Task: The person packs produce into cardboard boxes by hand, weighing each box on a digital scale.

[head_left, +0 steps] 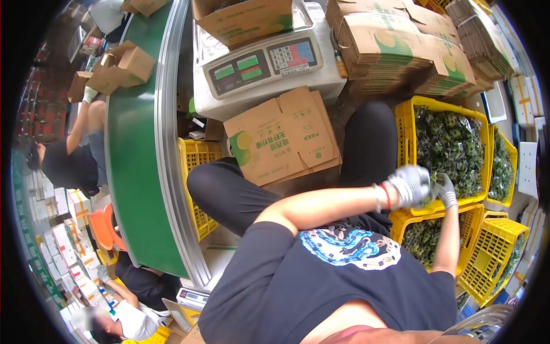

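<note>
My left hand [409, 186], in a pale striped knit glove, reaches across my body with its fingers curled closed. What lies inside its grip is mostly hidden. Right against it, my right hand [446, 191] wears a similar glove, its fingers pinched on a small green leafy piece [436, 177]. Both hands are over the near left corner of a yellow crate [404, 135]. Dark green leafy produce [448, 149] under clear plastic fills that crate. Below my hands, another yellow crate [397, 227] holds more of the same greens.
A flattened carton [283, 135] lies between my knees. Beyond it, a scale [263, 66] carries an open box [243, 23]. Carton stacks [389, 49] stand at the back right. A green conveyor [137, 149] runs along the left, with co-workers [71, 149] beyond it. More yellow crates [495, 252] sit right.
</note>
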`<action>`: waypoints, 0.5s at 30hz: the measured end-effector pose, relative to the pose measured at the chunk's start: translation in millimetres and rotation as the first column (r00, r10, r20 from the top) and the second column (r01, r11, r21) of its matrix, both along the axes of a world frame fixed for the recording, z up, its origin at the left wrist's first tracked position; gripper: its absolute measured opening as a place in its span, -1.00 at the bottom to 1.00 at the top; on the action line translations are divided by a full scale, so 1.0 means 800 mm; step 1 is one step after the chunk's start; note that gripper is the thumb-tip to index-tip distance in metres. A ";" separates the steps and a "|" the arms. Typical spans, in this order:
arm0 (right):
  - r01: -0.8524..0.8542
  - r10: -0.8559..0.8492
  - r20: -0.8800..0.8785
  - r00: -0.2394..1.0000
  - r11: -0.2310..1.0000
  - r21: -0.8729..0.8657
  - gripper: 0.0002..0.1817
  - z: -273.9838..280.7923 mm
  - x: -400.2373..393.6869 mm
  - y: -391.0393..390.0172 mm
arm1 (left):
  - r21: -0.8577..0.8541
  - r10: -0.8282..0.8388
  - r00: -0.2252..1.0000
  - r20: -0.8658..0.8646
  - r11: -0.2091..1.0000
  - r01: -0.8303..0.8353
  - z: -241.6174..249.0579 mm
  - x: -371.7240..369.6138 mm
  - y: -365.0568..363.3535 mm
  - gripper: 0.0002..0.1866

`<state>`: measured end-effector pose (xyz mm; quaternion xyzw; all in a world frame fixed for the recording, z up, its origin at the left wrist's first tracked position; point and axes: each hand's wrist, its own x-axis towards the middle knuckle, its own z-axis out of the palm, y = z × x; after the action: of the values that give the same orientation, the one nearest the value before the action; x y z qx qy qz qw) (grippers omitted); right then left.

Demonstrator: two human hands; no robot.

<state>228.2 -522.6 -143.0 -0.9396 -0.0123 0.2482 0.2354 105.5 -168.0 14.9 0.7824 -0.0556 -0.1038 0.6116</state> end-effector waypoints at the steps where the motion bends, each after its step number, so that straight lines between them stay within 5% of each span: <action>1: 0.024 -0.018 -0.161 0.987 0.999 0.034 -0.41 0.039 0.001 0.011 | -0.057 -0.096 0.990 -0.106 0.994 0.090 -0.007 -0.009 -0.028 -0.77; 2: 0.003 0.030 -0.200 0.979 0.987 0.159 -0.37 0.045 0.013 0.000 | -0.146 -0.208 0.971 -0.119 0.971 0.190 -0.020 -0.019 -0.061 -0.74; 3: 0.003 0.008 -0.240 0.971 0.999 0.046 -0.40 0.062 0.024 0.005 | -0.236 -0.318 0.940 -0.122 0.929 0.284 -0.037 -0.029 -0.096 -0.71; 6: -0.031 0.011 -0.183 0.983 0.994 -0.108 -0.39 0.037 0.054 -0.007 | -0.050 -0.591 0.805 -0.048 0.807 0.589 -0.061 -0.037 -0.157 -0.41; 8: -0.073 0.050 -0.131 0.990 0.982 -0.173 -0.35 0.009 0.055 -0.003 | -0.087 -0.563 0.824 -0.065 0.826 0.557 -0.023 -0.024 -0.087 -0.41; 9: 0.041 -0.052 -0.124 0.991 0.995 -0.087 -0.31 -0.061 0.064 -0.037 | -0.091 -0.529 0.843 -0.103 0.849 0.521 -0.010 -0.014 -0.049 -0.43; 10: 0.310 -0.313 -0.142 0.939 0.950 -0.039 -0.27 -0.052 0.044 -0.006 | -0.201 -0.400 0.916 0.025 0.896 0.397 -0.023 -0.004 -0.024 -0.47; 11: 0.557 -0.548 -0.174 0.818 0.830 0.005 -0.24 -0.040 0.023 0.035 | -0.134 -0.238 0.971 0.011 0.962 0.237 0.000 -0.001 0.027 -0.52; 13: 0.456 -0.443 0.111 0.890 0.867 -0.198 -0.16 -0.091 0.037 0.012 | -0.157 0.164 0.981 0.099 0.977 -0.148 -0.001 0.005 0.102 -0.61; 14: 0.508 -0.502 0.099 0.859 0.860 -0.047 -0.10 -0.117 0.044 -0.003 | -0.093 0.312 0.890 0.332 0.950 -0.298 0.004 0.006 0.149 -0.69; 15: 0.536 -0.524 0.140 0.840 0.842 -0.067 -0.09 -0.119 0.045 -0.001 | -0.115 0.429 0.867 0.252 0.903 -0.413 0.026 -0.003 0.193 -0.75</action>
<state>264.2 -523.0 -238.3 -0.9300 0.2471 0.1187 0.2447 102.8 -13.5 35.5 0.7646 0.0302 0.1418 0.6280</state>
